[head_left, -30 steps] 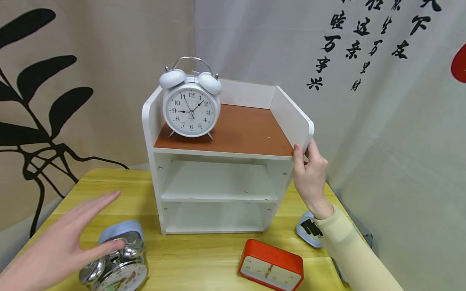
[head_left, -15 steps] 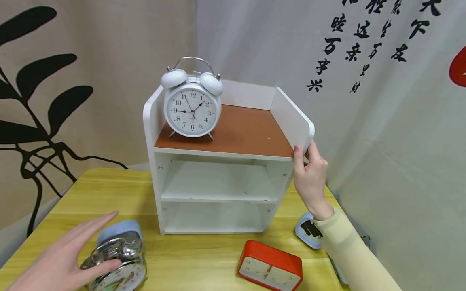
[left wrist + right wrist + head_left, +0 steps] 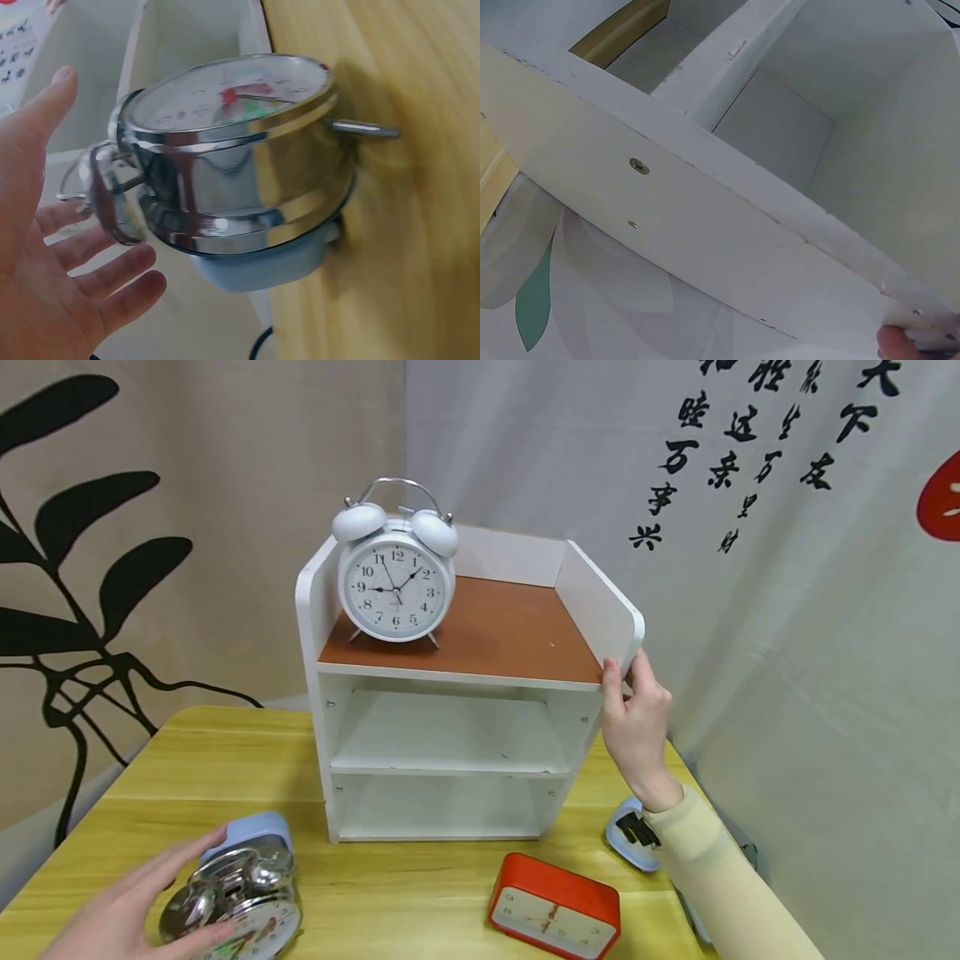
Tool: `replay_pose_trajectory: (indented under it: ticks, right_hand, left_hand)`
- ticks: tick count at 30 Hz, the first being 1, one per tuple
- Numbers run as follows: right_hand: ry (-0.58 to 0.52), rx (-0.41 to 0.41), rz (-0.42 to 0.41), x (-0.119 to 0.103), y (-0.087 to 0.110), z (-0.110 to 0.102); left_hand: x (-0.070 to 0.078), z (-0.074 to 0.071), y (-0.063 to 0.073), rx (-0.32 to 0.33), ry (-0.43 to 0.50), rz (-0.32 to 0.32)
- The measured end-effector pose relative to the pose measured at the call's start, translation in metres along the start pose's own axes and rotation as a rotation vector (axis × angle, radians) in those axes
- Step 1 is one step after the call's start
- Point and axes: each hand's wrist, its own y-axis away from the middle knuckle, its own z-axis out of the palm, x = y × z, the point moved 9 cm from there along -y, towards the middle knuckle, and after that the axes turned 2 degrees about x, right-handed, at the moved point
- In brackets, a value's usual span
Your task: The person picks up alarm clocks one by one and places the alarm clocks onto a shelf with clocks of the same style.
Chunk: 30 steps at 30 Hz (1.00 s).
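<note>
My left hand (image 3: pixel 142 902) reaches over the silver twin-bell alarm clock (image 3: pixel 258 914), fingers spread. The left wrist view shows my thumb and fingers on either side of the clock's bells (image 3: pixel 105 187), with the palm apart from them. My right hand (image 3: pixel 637 727) grips the front edge of the right side panel of a white shelf (image 3: pixel 450 677), near its brown top board; only a fingertip (image 3: pixel 896 343) shows in the right wrist view. A white twin-bell alarm clock (image 3: pixel 396 585) stands upright on the left of that top board.
A red rectangular clock (image 3: pixel 555 906) lies on the wooden table (image 3: pixel 390 893) in front of the shelf. Behind the silver clock sits a light blue object (image 3: pixel 251 831). Another light blue item (image 3: pixel 633 839) is partly behind my right wrist. Printed curtains (image 3: pixel 525 443) hang behind.
My left hand has moved down, and its fingers now stand lower around the silver alarm clock. My right hand keeps its grip on the shelf's panel.
</note>
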Motion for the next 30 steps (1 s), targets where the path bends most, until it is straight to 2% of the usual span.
replay_pose_trajectory:
  ticks: [8,11,14,18,21,24,29,30]
  right_hand:
    - [0.001,0.001,0.013,0.001,-0.001,0.001]
    - [0.000,0.001,0.015,0.001,0.000,0.001]
    - [0.000,0.002,0.009,0.001,-0.001,0.001]
    - [-0.006,-0.001,0.005,-0.001,-0.004,0.002]
    - [-0.006,-0.003,0.016,0.000,-0.004,0.002]
    - [-0.002,0.000,0.025,0.002,-0.001,0.000]
    - [-0.004,-0.006,0.029,0.003,0.000,-0.001]
    - [-0.004,-0.003,0.030,0.003,0.000,-0.002]
  left_hand:
    - [-0.011,0.012,0.003,0.054,0.050,-0.026]
    - [-0.014,0.015,0.004,0.052,0.071,-0.045]
    - [-0.017,0.017,0.004,0.033,0.083,-0.095]
    - [-0.017,0.015,0.008,0.123,0.113,-0.140]
    - [-0.012,0.012,0.013,0.246,0.132,-0.126]
    - [-0.009,0.013,0.016,0.297,0.142,-0.113]
    - [-0.010,0.024,0.014,0.242,0.206,-0.144]
    - [-0.011,0.026,0.012,0.208,0.204,-0.161]
